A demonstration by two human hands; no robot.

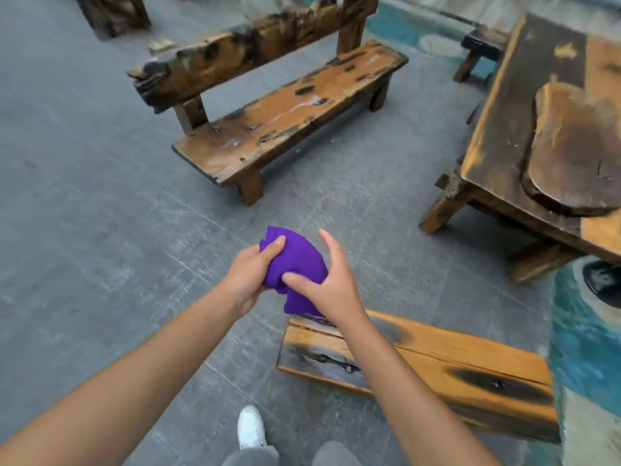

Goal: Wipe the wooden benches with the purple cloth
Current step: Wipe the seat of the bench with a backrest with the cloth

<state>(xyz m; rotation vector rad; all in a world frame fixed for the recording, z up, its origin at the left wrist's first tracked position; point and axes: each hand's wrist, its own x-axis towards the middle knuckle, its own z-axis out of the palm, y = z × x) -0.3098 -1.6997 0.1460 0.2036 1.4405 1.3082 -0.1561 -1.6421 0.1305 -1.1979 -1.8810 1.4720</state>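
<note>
A bunched purple cloth (297, 264) is held in the air at the centre of the view, above the grey paving. My left hand (248, 274) grips its left side, thumb on top. My right hand (327, 280) holds its right side with the thumb pressed into the cloth and the fingers spread upward. A wooden bench with a rough backrest (292, 105) stands ahead, pale streaks on its seat. A second, backless wooden bench (437, 368) lies just below and right of my hands.
A dark wooden table (504, 129) with a thick wood slab (571, 153) on it stands at the right. A small stool (480, 48) is behind it. Painted teal ground runs along the right edge. My white shoe (250, 428) is at the bottom.
</note>
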